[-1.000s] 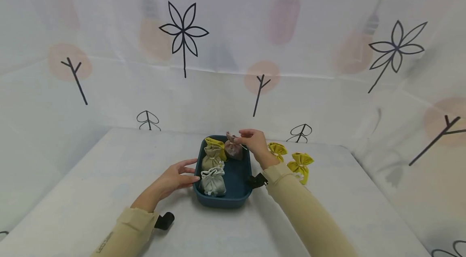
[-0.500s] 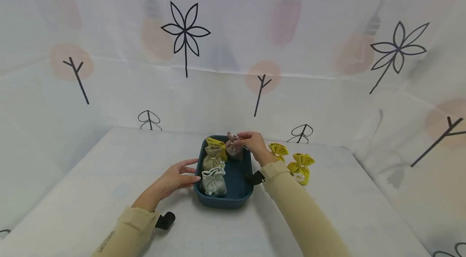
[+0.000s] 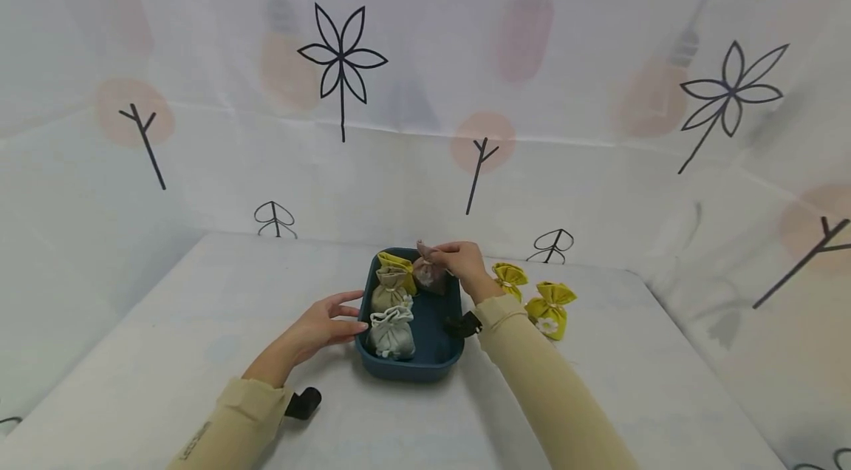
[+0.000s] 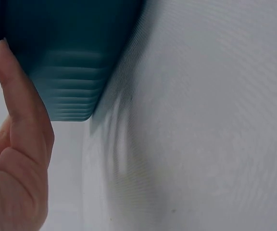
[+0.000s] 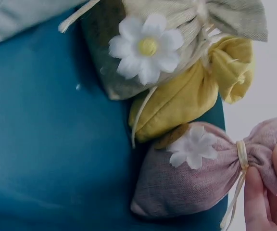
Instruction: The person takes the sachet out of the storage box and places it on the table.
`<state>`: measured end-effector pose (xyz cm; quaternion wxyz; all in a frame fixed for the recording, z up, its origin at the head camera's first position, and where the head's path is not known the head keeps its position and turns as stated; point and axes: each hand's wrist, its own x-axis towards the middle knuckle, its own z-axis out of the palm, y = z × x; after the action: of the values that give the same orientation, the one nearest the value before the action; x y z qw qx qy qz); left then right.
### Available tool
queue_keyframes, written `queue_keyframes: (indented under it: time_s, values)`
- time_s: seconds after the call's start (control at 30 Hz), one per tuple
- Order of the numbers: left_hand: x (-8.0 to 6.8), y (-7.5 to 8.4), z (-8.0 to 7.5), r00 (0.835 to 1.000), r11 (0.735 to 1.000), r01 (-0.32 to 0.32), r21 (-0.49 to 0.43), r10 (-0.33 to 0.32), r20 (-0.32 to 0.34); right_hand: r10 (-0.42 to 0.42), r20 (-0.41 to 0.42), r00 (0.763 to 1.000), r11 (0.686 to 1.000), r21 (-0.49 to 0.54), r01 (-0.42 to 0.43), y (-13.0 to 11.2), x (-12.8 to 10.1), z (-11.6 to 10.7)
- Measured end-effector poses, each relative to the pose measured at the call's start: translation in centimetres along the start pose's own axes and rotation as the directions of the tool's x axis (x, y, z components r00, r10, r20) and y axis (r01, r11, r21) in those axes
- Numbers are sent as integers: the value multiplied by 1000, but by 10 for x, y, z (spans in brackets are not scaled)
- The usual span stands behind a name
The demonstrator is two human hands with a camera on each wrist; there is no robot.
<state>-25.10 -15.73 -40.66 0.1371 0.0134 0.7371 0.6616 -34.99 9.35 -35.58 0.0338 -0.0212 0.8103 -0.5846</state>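
A pink drawstring pouch (image 5: pixel 186 178) with a white flower sits at the far right of the blue bin (image 3: pixel 432 374). My right hand (image 3: pixel 463 263) pinches its gathered neck between thumb and fingers, just above the tie. Beside it in the bin stand a yellow pouch (image 5: pixel 179 103), a beige pouch (image 3: pixel 388 295) with a daisy, and a pale grey-green pouch (image 3: pixel 392 338) nearest me. My left hand (image 3: pixel 326 322) touches the bin's left rim, fingers spread and nearly straight; in the left wrist view the thumb (image 4: pixel 11 72) lies against the outer wall at the rim.
Two yellow pouches, one farther back (image 3: pixel 510 276) and one nearer (image 3: pixel 549 309), lie on the white table (image 3: pixel 219 352) right of the bin. A white printed sheet (image 3: pixel 399 182) hangs behind the table. Dark wrist devices stick out below both sleeves.
The right hand shifts slightly, still gripping the pink pouch's neck. The left hand stays at the bin's rim. The whole view drifts a little to the right.
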Motion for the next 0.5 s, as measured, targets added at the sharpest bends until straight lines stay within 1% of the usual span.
queue_keyframes:
  time_s: [0.17, 0.27, 0.37, 0.5]
  values:
    - [1, 0, 1, 1000, 1000, -1, -6, 1, 2, 13, -25, 1000, 1000, 14, -13, 2, -1, -4]
    - [1, 0, 1, 1000, 1000, 0, -6, 0, 1, 10, -22, 1000, 1000, 16, -9, 1, -2, -7]
    - [1, 0, 1, 1000, 1000, -1, -8, 1, 0, -9, -4, 1000, 999, 40, 9, 0, -5, -10]
    - [1, 0, 1, 1000, 1000, 1, -9, -1, -1, -51, -2, 999, 996, 71, 51, -4, -10, -13]
